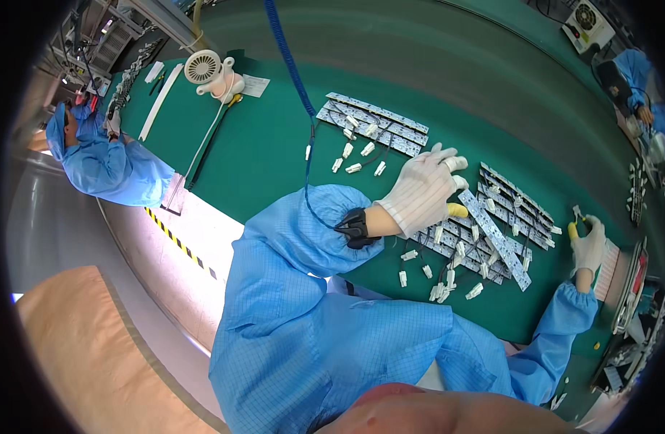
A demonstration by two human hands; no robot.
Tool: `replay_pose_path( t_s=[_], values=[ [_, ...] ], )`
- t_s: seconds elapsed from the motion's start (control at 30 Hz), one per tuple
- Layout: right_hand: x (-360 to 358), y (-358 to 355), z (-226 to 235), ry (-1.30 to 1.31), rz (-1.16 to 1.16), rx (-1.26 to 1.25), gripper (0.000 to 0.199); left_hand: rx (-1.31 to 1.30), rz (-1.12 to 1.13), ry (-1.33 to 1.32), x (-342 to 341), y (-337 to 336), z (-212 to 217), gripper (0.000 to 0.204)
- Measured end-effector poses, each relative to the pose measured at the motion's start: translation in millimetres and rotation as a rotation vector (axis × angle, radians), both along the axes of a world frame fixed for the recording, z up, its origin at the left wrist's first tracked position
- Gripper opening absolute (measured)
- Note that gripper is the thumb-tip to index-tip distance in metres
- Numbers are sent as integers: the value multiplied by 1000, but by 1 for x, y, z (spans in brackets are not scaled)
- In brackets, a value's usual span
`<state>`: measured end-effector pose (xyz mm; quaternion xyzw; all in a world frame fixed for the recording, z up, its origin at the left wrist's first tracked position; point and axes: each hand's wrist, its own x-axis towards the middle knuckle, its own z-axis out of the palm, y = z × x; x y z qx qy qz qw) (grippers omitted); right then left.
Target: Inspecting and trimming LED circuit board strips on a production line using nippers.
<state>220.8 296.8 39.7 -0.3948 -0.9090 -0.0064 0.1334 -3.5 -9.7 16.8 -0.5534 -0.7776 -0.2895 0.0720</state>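
Observation:
My left hand (428,186), in a white glove with a yellow thumb cover, grips the end of a white circuit board strip (495,239) between thumb and fingers. The strip slants across a group of similar strips (448,247) with dark wires and white plugs. At the right, my right hand (589,244), also gloved, has thumb and finger closed on a small white connector (578,212). Further board strips (520,202) lie between my hands. Another group of strips (372,123) with loose plugs lies beyond my left hand.
A blue coiled cord (291,58) runs down to a black wrist band (357,228) on my left wrist. A white fan (211,72) stands on the green mat (263,145). At the far left a person (104,155) in blue works. Trays (629,289) edge the right side.

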Motion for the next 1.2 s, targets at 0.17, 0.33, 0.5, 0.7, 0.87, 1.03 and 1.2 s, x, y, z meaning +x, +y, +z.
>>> replay_pose_path(
  t_s=[0.17,0.33,0.5,0.7,0.87,1.03,1.2],
  values=[
    [2,-4,-14,-171,-179,45,44,27,-20,93,-8,0,-8,24],
    [6,-3,-17,-195,-104,165,46,80,-91,-4,-13,-2,5,25],
    [7,-6,-11,-125,-70,188,44,186,-373,-550,-3,-5,21,25],
    [-10,-30,22,195,289,266,39,135,-418,-1247,-1,-14,35,24],
    [-41,-78,56,676,533,-662,48,315,-386,-1586,-6,-11,35,23],
    [-53,-92,44,651,712,-1558,98,562,-195,-1810,-9,-13,16,19],
    [-41,-75,17,441,589,-1599,101,408,-91,-1702,-6,-8,17,27]
  ],
)
